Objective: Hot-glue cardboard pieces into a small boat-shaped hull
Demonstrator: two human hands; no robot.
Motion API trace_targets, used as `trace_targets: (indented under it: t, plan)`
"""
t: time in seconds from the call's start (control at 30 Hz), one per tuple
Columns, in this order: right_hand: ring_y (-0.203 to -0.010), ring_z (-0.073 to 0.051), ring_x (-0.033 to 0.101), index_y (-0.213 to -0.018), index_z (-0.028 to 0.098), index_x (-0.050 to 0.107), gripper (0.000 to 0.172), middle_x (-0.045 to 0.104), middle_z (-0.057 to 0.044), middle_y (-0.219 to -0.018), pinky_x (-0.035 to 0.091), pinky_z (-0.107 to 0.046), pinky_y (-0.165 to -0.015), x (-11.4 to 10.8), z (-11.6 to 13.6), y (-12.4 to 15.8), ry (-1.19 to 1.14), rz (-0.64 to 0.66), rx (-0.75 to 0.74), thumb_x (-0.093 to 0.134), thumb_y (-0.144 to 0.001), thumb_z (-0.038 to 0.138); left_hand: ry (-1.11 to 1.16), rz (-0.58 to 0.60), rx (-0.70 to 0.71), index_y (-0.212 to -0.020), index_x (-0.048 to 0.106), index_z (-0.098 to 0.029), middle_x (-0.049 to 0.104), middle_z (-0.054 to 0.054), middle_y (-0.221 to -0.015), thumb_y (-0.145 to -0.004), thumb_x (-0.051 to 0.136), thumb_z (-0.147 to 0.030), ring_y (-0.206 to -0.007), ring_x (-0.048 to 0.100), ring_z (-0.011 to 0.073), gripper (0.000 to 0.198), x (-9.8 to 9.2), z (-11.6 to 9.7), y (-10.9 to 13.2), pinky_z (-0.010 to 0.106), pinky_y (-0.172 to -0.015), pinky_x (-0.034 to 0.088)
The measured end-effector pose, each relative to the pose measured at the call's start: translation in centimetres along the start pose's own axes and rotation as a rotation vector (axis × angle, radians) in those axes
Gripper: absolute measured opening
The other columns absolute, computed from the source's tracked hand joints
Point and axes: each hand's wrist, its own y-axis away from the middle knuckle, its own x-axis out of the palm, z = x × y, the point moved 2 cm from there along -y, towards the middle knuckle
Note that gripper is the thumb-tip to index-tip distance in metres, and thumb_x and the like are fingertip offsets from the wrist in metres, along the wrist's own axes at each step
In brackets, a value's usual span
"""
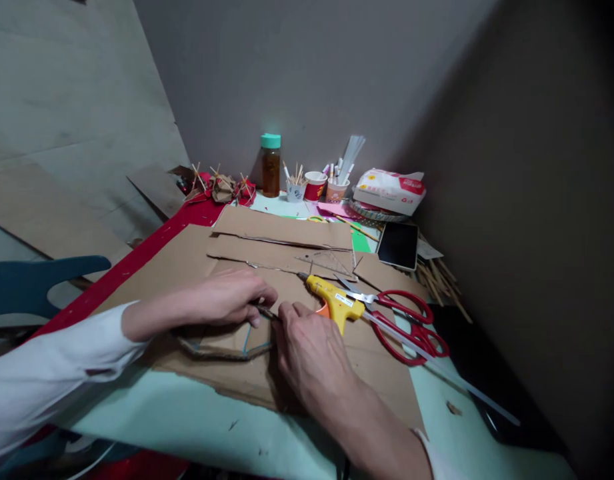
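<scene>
A flat cut-out cardboard piece (219,352) with blue pen lines lies in front of me on a larger cardboard sheet (377,373). My left hand (231,297) rests over its far side, thumb and fingers pinched on a dark, thin cardboard edge (265,312). From the right, my right hand (309,337) closes its fingers on the same edge, close to the left fingertips. Its fingertips are partly hidden. Just beyond the right hand lies a yellow hot glue gun (334,297), nozzle pointing left, with a long clear glue stick (451,377) trailing from its back.
Red-handled scissors (419,333) lie right of the glue gun. Farther back are cut cardboard strips (287,230), a clear set square (324,260) and a phone (398,245). Along the wall stand a bottle (271,170), cups of sticks and pens (315,187), and a tissue pack (389,192).
</scene>
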Motion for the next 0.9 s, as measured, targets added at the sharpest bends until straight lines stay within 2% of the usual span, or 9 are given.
trace_targets:
  t: [0.1,0.2,0.37,0.57,0.77,0.9]
  plan:
    - [-0.095,-0.028,0.066,-0.110,0.016,0.068,0.026,0.068,-0.012,-0.097,0.045,-0.036,-0.072,-0.3,-0.2,-0.1,0.042,-0.032,-0.019,0.047,-0.096,0.011,-0.021,0.004,0.044,-0.078,0.064,-0.021,0.066,0.000,-0.076,-0.085,0.066,-0.013,-0.077,0.061,0.0197,0.011,0.0,0.3,-0.7,0.027,-0.069,0.039]
    - [-0.104,-0.031,0.061,-0.109,0.018,0.070,0.028,0.066,-0.014,-0.102,0.047,-0.038,-0.080,-0.4,-0.1,-0.2,0.073,-0.041,-0.046,0.048,-0.094,0.008,-0.058,-0.018,0.059,-0.077,0.063,-0.021,0.065,0.002,-0.087,-0.082,0.066,-0.009,-0.083,0.060,0.0205,0.013,0.3,0.5,-0.9,0.028,-0.071,0.039]
    - [-0.095,-0.029,0.063,-0.110,0.009,0.067,0.030,0.067,-0.016,-0.100,0.048,-0.038,-0.081,-0.2,-0.1,-0.3,0.092,-0.031,-0.049,0.051,-0.085,0.002,-0.084,-0.014,0.030,-0.089,0.066,-0.019,0.070,0.005,-0.094,-0.083,0.061,-0.005,-0.091,0.062,0.0223,0.016,0.4,-0.1,-0.8,0.030,-0.080,0.044]
    - [-0.089,-0.027,0.066,-0.106,0.010,0.067,0.021,0.070,-0.012,-0.096,0.048,-0.036,-0.078,0.2,-0.8,-0.8,0.065,-0.030,-0.028,0.053,-0.090,0.007,-0.088,0.045,0.056,-0.097,0.067,-0.018,0.072,0.004,-0.099,-0.078,0.061,0.002,-0.098,0.063,0.0218,0.028,0.6,0.1,-1.7,0.029,-0.087,0.046]
    - [-0.086,-0.026,0.065,-0.099,0.011,0.068,0.018,0.070,-0.013,-0.094,0.046,-0.036,-0.078,0.4,-0.8,-0.9,0.078,-0.031,-0.076,0.052,-0.090,0.007,-0.121,0.055,0.056,-0.089,0.064,-0.018,0.069,0.004,-0.090,-0.075,0.061,0.002,-0.089,0.062,0.0227,0.025,0.6,-0.1,-2.0,0.030,-0.081,0.045]
    - [-0.086,-0.029,0.063,-0.100,0.009,0.068,0.026,0.069,-0.015,-0.093,0.045,-0.039,-0.080,0.1,-0.4,-0.9,0.109,-0.029,-0.101,0.047,-0.086,0.003,-0.132,0.052,0.055,-0.084,0.062,-0.017,0.067,0.004,-0.085,-0.072,0.060,0.003,-0.084,0.060,0.0224,0.024,0.3,-0.7,-1.8,0.030,-0.076,0.044]
